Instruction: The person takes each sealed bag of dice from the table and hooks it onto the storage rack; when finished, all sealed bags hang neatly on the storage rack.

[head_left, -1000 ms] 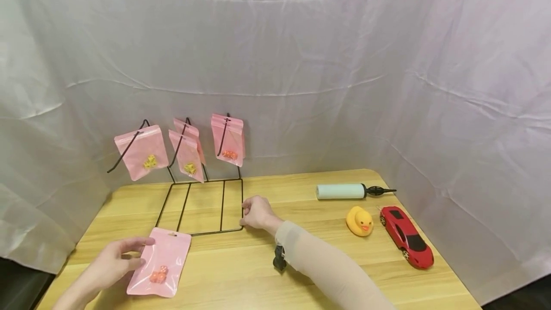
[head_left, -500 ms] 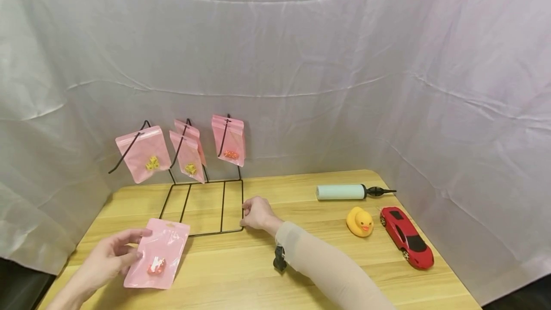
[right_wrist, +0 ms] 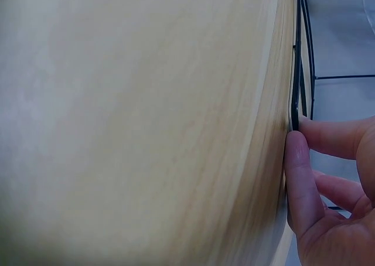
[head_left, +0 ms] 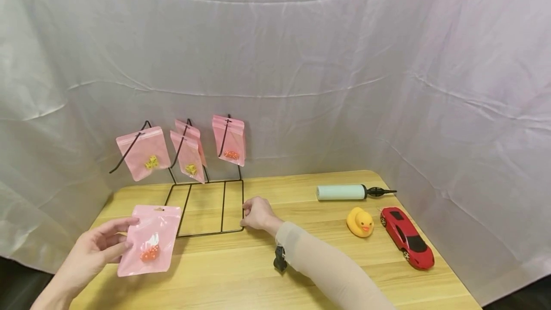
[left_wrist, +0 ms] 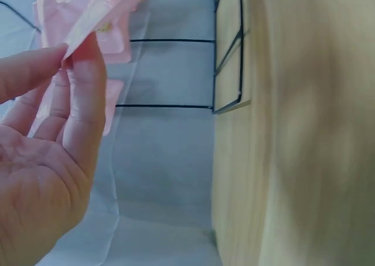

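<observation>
My left hand (head_left: 92, 248) pinches the left edge of a pink zip pouch (head_left: 157, 226) with orange dice inside, held above the table at the rack's front left. In the left wrist view, thumb and fingers meet on the pouch's edge (left_wrist: 96, 21). My right hand (head_left: 259, 215) grips the right side of the black wire display rack (head_left: 206, 233) near its front corner. The right wrist view has thumb and forefinger at the wire (right_wrist: 296, 111). From the rack's hooks hang pink pouches: yellow dice on the left (head_left: 139, 149) and in the middle (head_left: 184, 149), orange dice on the right (head_left: 228, 133).
On the table's right side lie a pale blue hand pump (head_left: 341, 192) with a black nozzle, a yellow rubber duck (head_left: 359, 222) and a red toy car (head_left: 406, 238). A grey curtain (head_left: 301, 85) encloses the wooden table (head_left: 318, 209) at the back and sides.
My left hand has lifted the dice pouch and drawn it slightly left, and the pouch now faces the head camera more. My right hand stays on the rack.
</observation>
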A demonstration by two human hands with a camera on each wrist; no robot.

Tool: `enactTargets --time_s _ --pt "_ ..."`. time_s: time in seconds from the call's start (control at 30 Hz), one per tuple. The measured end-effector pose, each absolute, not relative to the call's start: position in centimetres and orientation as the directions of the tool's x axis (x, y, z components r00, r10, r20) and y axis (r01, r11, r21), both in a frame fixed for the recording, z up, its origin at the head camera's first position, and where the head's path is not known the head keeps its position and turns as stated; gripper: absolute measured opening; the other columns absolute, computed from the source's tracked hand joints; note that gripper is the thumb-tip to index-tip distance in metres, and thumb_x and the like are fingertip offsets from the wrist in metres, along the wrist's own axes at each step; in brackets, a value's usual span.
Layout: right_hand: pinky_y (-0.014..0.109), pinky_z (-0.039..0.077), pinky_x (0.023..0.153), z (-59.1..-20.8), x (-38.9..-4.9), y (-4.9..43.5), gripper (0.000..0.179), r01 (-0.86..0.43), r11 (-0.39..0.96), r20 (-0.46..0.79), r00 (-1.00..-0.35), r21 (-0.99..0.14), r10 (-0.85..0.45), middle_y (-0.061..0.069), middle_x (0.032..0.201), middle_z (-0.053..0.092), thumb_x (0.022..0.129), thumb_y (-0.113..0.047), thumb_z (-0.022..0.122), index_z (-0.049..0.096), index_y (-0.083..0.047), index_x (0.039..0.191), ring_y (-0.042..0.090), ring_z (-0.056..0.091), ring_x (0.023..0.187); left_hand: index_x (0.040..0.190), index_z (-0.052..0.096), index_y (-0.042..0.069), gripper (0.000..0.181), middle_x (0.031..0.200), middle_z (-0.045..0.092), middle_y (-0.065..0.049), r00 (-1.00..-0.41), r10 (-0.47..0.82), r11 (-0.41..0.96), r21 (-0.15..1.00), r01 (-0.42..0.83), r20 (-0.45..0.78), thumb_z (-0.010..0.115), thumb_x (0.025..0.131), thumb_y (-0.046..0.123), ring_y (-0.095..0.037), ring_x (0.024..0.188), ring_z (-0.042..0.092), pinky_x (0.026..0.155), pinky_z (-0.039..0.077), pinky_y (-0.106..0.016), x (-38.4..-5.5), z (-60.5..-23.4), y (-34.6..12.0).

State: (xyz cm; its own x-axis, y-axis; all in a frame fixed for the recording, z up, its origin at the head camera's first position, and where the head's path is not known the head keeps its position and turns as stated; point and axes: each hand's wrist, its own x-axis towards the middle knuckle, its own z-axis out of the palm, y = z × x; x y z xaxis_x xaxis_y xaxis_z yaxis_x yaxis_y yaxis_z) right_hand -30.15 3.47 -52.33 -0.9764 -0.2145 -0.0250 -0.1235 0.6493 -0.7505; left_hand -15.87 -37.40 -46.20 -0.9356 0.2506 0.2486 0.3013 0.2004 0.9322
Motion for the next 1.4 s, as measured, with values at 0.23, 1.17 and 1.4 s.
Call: enactTargets --time_s 0.23,1.17,1.4 --pt "0.031 0.062 0.089 -52.4 -30.4 3.7 0.054 -0.134 0.665 -0.017 -0.976 -0.735 -0.216 -0.004 0.090 0.073 0.080 -0.009 0.099 0.080 -0.001 0.130 0.010 0.065 0.082 0.149 0.069 0.007 0.063 0.113 0.086 0.005 -0.895 0.224 0.023 0.916 0.400 0.385 0.057 0.099 -0.028 -0.006 0.096 0.082 0.071 0.069 -0.029 -15.8 -45.0 -37.9" --pt "0.037 0.063 0.098 -51.3 -29.1 3.2 0.056 -0.092 0.653 -0.047 -0.980 -0.752 -0.192 0.001 0.095 0.075 0.082 -0.004 0.097 0.078 0.001 0.135 0.010 0.062 0.085 0.150 0.054 -0.019 0.059 0.129 0.082 -0.019 -0.714 0.198 -0.456 0.708 0.539 0.671 0.041 0.096 -0.040 -0.023 0.108 0.083 0.080 0.069 -0.030 -16.9 -42.3 -37.9" --pt "0.032 0.063 0.095 -51.1 -29.1 3.2 0.055 -0.107 0.671 -0.040 -0.979 -0.734 -0.199 -0.002 0.094 0.074 0.083 -0.005 0.095 0.078 0.002 0.134 0.007 0.062 0.084 0.150 0.052 -0.023 0.058 0.128 0.081 -0.026 -0.700 0.153 -0.553 0.648 0.524 0.697 0.037 0.097 -0.040 -0.029 0.107 0.084 0.083 0.070 -0.033 -17.2 -41.9 -38.5"
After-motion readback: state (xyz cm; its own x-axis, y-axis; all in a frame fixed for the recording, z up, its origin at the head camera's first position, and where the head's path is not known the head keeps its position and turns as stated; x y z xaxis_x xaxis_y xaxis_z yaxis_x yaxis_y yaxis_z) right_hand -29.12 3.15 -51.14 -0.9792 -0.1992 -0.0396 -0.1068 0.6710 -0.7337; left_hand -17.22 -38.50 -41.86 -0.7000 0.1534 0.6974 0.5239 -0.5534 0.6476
